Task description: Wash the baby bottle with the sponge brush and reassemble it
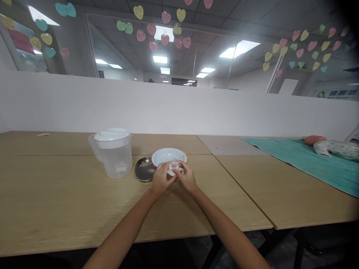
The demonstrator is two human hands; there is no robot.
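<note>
At the white bowl's (168, 154) near side, the left hand (162, 179) and right hand (187, 178) are pinching 1 small white clear-topped piece (174, 165) between fingertips; holding it lightly and level should suit it. Far right beyond the bowl, blue lettering (342, 93) is showing, too blurred to read.

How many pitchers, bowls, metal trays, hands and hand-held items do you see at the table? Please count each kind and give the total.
Pitcher: 1
Pale bowl: 1
Metal tray: 1
Left hand and right hand: 2
Held white item with clear top: 1
Total: 6
</note>
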